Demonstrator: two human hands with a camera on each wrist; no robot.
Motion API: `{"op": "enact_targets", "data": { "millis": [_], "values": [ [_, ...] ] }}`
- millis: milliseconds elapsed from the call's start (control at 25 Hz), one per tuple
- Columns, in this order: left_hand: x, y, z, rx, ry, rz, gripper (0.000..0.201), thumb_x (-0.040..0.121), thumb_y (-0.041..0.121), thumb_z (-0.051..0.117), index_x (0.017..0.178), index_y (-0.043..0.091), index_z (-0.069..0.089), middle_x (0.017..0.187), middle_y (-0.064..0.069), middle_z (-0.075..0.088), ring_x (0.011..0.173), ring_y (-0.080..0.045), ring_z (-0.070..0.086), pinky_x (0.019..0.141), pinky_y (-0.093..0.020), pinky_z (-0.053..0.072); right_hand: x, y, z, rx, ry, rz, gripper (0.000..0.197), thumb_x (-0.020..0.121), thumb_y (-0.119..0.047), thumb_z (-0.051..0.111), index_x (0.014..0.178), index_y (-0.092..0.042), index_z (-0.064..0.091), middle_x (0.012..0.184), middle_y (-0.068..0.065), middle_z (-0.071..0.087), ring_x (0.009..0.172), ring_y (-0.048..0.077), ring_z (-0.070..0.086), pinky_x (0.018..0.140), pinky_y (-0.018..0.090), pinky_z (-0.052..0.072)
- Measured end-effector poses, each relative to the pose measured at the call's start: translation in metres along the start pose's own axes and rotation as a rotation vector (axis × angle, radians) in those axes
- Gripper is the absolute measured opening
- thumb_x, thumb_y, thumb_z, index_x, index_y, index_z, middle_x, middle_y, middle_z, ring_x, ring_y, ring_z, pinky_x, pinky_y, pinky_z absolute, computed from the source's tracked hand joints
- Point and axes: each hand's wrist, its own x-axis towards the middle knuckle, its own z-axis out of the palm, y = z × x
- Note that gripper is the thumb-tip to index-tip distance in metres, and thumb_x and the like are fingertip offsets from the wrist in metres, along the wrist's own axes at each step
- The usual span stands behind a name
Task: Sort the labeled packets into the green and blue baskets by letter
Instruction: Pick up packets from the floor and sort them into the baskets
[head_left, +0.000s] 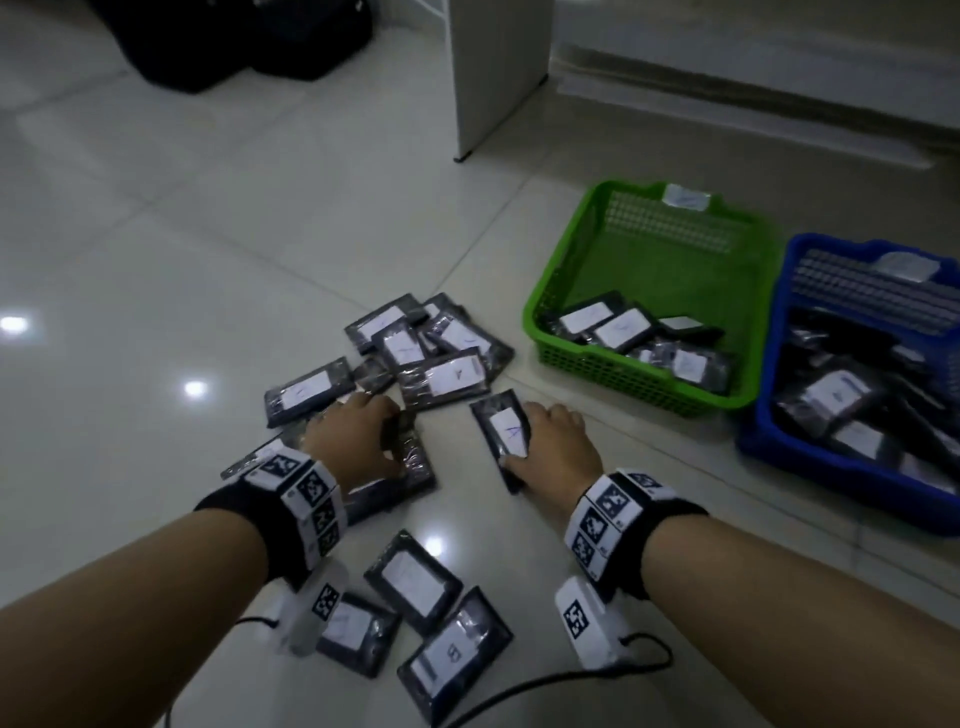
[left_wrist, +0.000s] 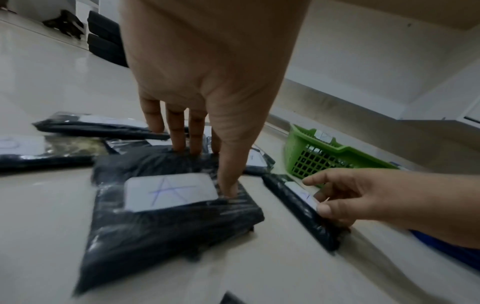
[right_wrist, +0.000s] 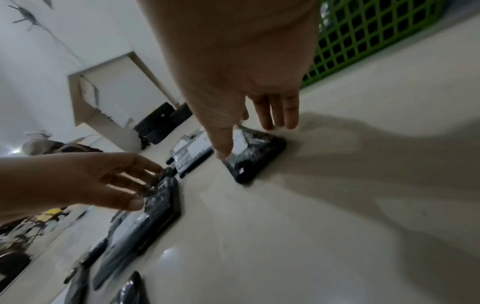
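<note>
Currently left hand (head_left: 358, 436) pinches an A-labeled packet (left_wrist: 166, 197), thumb on top, fingers over its far edge; right hand (head_left: 556, 441) grips another packet (head_left: 504, 436) marked A. Both on the floor (head_left: 156, 260), left of green basket (head_left: 571, 291) and blue basket (head_left: 779, 395).

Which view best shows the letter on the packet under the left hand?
Left wrist: the packet faces the camera, its A plain beside the left hand's thumb. Head: the hand hides the label. Right wrist: only its edge.

Dim indoor light, ceiling-lamp glare spots on the glossy floor (head_left: 195, 388), soft motion blur, wide-angle bending at edges.
</note>
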Motion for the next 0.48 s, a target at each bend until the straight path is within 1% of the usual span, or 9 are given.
{"op": "enact_targets", "data": {
  "millis": [120,200,240,280,320,360,400,440,480],
  "values": [
    [-0.002,-0.007,0.011,0.047,0.008,0.022,0.085,0.064,0.05,0.077,0.137,0.029,0.038,0.137,-0.002,0.045,0.125,-0.027,0.043,0.1,-0.044,0.041,0.003,-0.008,0.019,0.032,0.08,0.065,0.063,0.08,-0.034,0.07,0.132,-0.014,0.041,0.129,0.013,0.044,0.12,0.03,0.041,0.099,0.036,0.039],
    [-0.001,-0.008,0.01,0.07,0.002,-0.009,0.08,0.064,0.055,0.076,0.132,0.026,0.045,0.13,-0.005,0.049,0.121,-0.028,0.045,0.098,-0.042,0.039,0.008,-0.009,0.017,0.153,0.053,0.098,0.064,0.076,-0.03,0.075,0.128,-0.011,0.043,0.127,0.013,0.044,0.114,0.031,0.049,0.092,0.034,0.044],
    [0.0,-0.008,0.007,0.034,-0.013,-0.012,0.073,0.065,0.055,0.076,0.126,0.023,0.051,0.123,-0.006,0.053,0.116,-0.027,0.049,0.093,-0.038,0.041,0.011,-0.009,0.014,0.198,0.021,0.098,0.061,0.075,-0.029,0.077,0.124,-0.011,0.046,0.124,0.013,0.048,0.108,0.031,0.054,0.087,0.033,0.046],
    [0.002,-0.009,0.004,-0.052,-0.029,-0.001,0.063,0.069,0.053,0.075,0.119,0.02,0.056,0.117,-0.006,0.058,0.111,-0.026,0.054,0.087,-0.033,0.043,0.014,-0.007,0.011,0.253,-0.008,0.09,0.055,0.074,-0.028,0.077,0.119,-0.011,0.048,0.119,0.012,0.054,0.101,0.031,0.059,0.082,0.033,0.049],
    [0.003,-0.009,-0.001,-0.168,-0.055,0.009,0.052,0.074,0.048,0.073,0.115,0.018,0.059,0.113,-0.006,0.061,0.107,-0.024,0.057,0.083,-0.029,0.043,0.014,-0.006,0.009,0.349,-0.032,0.082,0.049,0.075,-0.026,0.076,0.114,-0.012,0.05,0.111,0.012,0.06,0.093,0.033,0.063,0.077,0.037,0.053],
    [0.004,-0.009,-0.005,-0.311,-0.082,0.008,0.044,0.079,0.044,0.07,0.112,0.018,0.06,0.11,-0.006,0.063,0.104,-0.023,0.058,0.083,-0.027,0.043,0.012,-0.006,0.005,0.496,-0.047,0.085,0.041,0.078,-0.022,0.074,0.111,-0.014,0.051,0.103,0.011,0.063,0.085,0.036,0.066,0.071,0.045,0.057],
    [0.005,-0.009,-0.01,-0.457,-0.101,-0.014,0.038,0.082,0.041,0.068,0.111,0.018,0.06,0.109,-0.006,0.063,0.102,-0.022,0.06,0.086,-0.028,0.046,0.011,-0.006,0.002,0.634,-0.055,0.099,0.034,0.081,-0.019,0.071,0.11,-0.015,0.052,0.096,0.011,0.064,0.077,0.04,0.067,0.063,0.053,0.058],
    [0.006,-0.007,-0.014,-0.615,-0.104,-0.039,0.034,0.083,0.04,0.067,0.109,0.019,0.06,0.107,-0.006,0.064,0.1,-0.023,0.062,0.089,-0.033,0.05,0.01,-0.004,-0.003,0.722,-0.055,0.103,0.028,0.084,-0.017,0.068,0.109,-0.015,0.054,0.093,0.012,0.064,0.073,0.043,0.067,0.057,0.057,0.056],
    [0.005,-0.004,-0.018,-0.759,-0.11,-0.069,0.031,0.084,0.038,0.067,0.108,0.018,0.06,0.106,-0.007,0.065,0.097,-0.024,0.063,0.089,-0.037,0.053,0.01,-0.003,-0.008,0.751,-0.048,0.082,0.022,0.086,-0.016,0.065,0.107,-0.016,0.057,0.091,0.014,0.065,0.072,0.044,0.067,0.055,0.06,0.055]
  ]
}}
